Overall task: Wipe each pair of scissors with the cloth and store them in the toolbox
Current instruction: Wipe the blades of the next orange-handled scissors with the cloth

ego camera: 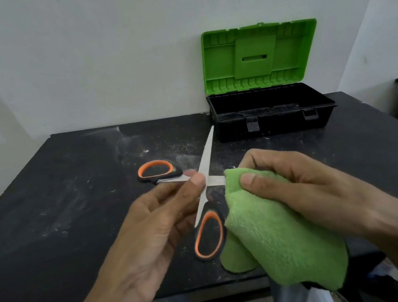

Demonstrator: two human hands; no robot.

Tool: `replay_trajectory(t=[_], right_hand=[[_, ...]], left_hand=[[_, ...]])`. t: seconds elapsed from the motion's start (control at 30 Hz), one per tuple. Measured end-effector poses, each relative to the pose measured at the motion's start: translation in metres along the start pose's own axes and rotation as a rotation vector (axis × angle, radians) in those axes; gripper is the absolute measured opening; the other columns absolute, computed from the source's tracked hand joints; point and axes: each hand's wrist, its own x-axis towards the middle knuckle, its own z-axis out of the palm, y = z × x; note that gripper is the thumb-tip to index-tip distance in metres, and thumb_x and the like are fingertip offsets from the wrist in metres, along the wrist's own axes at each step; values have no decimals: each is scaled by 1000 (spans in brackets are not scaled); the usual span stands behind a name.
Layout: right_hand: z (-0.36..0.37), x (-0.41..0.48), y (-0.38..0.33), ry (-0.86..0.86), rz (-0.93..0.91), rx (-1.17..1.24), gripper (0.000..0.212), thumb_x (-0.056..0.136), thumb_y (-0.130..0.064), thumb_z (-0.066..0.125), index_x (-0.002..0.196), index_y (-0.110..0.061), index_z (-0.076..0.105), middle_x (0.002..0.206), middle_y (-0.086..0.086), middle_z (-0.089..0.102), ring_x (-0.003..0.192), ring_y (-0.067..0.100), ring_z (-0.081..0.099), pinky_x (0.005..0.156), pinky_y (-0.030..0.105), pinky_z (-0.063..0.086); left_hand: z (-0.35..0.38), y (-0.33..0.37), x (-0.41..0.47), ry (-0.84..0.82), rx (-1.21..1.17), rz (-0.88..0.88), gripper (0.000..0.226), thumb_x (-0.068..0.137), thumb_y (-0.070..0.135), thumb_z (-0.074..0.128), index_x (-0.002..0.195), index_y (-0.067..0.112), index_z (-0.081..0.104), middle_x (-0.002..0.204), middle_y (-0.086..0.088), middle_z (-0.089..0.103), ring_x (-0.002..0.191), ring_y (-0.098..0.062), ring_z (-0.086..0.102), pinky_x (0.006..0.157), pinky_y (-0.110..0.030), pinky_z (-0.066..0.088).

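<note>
Over table's (59, 210) near edge: left hand (156, 219) pinches pivot of one scissors (206, 165), blades spread wide; right hand (287, 181) clamps one cloth (277, 229) round blade. One toolbox (279, 123), lid up, at far edge against wall; dusty tabletop stretches left.

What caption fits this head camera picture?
Left hand holds open scissors; right hand pinches a green cloth round one blade.
</note>
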Motion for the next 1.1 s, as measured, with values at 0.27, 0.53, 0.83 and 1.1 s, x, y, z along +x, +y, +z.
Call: replay_trajectory(t=[0.27, 0.53, 0.83, 1.1], right_hand=[[-4, -2, 1, 137, -100, -7, 22, 95, -41, 64, 94, -26, 81, 89, -7, 81, 82, 10, 77, 72, 31, 61], [-3, 2, 3, 98, -138, 77, 20, 94, -34, 69, 101, -26, 86, 94, -9, 84, 90, 10, 81, 81, 30, 64], [4, 2, -8, 139, -207, -31, 26, 91, -51, 67, 93, -33, 86, 79, 15, 78, 68, 38, 66, 58, 53, 52], [5, 5, -6, 145, -189, 34, 18, 92, -38, 72, 92, -28, 87, 81, -13, 82, 73, 3, 77, 65, 22, 57]], left_hand=[[1, -1, -3, 62, 163, 207, 25, 67, 29, 77, 78, 7, 81, 80, -15, 77, 71, -26, 71, 71, -36, 60], [4, 2, -8, 104, 256, 367, 14, 72, 25, 75, 72, 12, 80, 76, -8, 78, 70, -14, 69, 62, -17, 55], [5, 4, -12, 93, 251, 339, 21, 69, 31, 75, 69, 11, 79, 68, -6, 75, 60, -12, 64, 56, -21, 52], [11, 1, -11, 77, 150, 270, 22, 65, 31, 76, 72, 11, 80, 72, -8, 76, 59, -12, 67, 50, -21, 50]])
